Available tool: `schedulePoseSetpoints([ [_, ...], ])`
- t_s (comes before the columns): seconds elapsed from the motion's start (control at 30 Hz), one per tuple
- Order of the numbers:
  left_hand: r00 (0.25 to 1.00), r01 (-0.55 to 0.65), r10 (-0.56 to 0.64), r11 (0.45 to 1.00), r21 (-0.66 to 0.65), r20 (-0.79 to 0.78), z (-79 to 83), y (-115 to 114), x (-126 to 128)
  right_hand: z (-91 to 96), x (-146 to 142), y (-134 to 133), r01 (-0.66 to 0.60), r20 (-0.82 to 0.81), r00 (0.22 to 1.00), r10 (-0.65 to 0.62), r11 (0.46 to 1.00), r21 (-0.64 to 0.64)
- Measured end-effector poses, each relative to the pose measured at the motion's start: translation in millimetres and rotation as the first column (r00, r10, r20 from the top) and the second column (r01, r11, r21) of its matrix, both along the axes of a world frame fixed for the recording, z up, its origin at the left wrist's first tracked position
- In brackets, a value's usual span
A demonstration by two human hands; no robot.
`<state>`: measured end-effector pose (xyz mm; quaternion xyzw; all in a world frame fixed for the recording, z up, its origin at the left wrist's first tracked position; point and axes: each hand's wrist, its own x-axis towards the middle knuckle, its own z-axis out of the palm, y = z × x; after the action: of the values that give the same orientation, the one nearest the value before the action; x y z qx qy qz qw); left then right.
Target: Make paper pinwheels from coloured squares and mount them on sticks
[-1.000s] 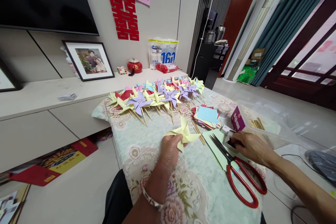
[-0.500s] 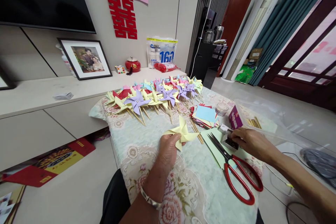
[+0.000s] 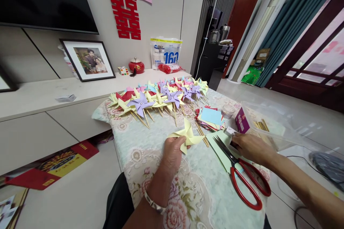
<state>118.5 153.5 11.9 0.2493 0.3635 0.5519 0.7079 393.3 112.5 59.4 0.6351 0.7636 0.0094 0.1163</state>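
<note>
Pretty clearly a living room in somebody's home, judging by the wide black flat-screen TV [image 3: 48,1] up on the pale grey wall [image 3: 165,7], the black-framed photo [image 3: 90,59] on that long low off-white cabinet [image 3: 37,94], plus dark teal fabric curtains [image 3: 303,10] beside a dark reddish-brown wooden door [image 3: 303,94] with glass panes.

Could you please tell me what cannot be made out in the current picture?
Head view: what the right hand may hold, hidden by the hand itself.
Head view: part of the left hand, hidden behind the pale yellow pinwheel.
Head view: parts of the rear pinwheels, hidden by the front pinwheels.
Head view: the television, cut off by the top and left edges.
Head view: lettering on the purple label, too small.
</note>
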Motion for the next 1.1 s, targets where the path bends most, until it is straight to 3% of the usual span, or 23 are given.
schedulePoseSetpoints([
  [0.33,1.000,0.007,-0.007,1.000,-0.002,-0.003,-2.3,0,0,11.3,2,-8,0.116,-0.145,0.984,-0.105,0.991,0.066],
  [0.53,1.000,0.002,-0.002,1.000,0.013,-0.002,-2.0,-1,0,8.8,6,-11,0.168,-0.180,0.973,-0.143,0.976,0.136],
  [0.67,1.000,-0.001,0.001,1.000,0.021,-0.004,-1.7,-1,0,18.7,-6,-15,0.210,-0.380,0.916,-0.133,0.963,0.169],
  [0.73,1.000,0.006,-0.006,0.999,0.035,-0.013,-2.3,-1,0,25.0,-24,-15,0.222,-0.567,0.815,-0.122,0.969,0.111],
  [0.77,1.000,0.007,-0.006,0.999,0.045,-0.022,-2.8,-2,0,27.2,-36,-14,0.210,-0.679,0.725,-0.113,0.976,0.061],
  [0.87,0.998,-0.005,0.009,0.998,0.069,-0.059,-4.9,-3,0,27.7,-75,-7,0.135,-0.929,0.340,-0.144,0.985,-0.104],
  [0.97,0.995,-0.027,0.035,0.995,0.093,-0.089,-7.2,-3,0,21.3,-108,5,0.023,-0.982,0.058,-0.178,0.984,-0.177],
  [1.1,0.988,-0.080,0.093,0.990,0.112,-0.123,-8.3,-1,-1,10.2,-132,20,-0.010,-0.971,-0.172,-0.166,0.986,-0.167],
])
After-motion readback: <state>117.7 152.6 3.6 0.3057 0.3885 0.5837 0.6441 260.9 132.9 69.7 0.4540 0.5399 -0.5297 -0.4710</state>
